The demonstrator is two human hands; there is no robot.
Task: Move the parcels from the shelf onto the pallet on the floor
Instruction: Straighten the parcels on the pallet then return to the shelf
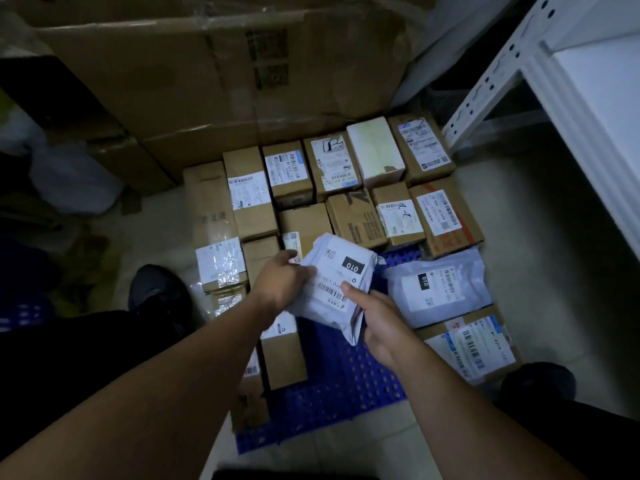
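A grey poly-bag parcel (341,278) with a white label marked 010 hangs above the blue plastic pallet (332,386). My left hand (282,280) grips its left edge. My right hand (379,320) holds its lower right corner, thumb on the label. Several cardboard parcels (332,164) with shipping labels cover the pallet's far and left parts. A second grey bag parcel (440,285) lies on the pallet to the right, with a labelled box (474,344) in front of it.
A white metal shelf (568,98) stands at the right. Large cardboard cartons (207,71) rise behind the pallet. My shoes (156,289) stand on the pale floor at both sides. Bags and clutter (69,178) fill the left.
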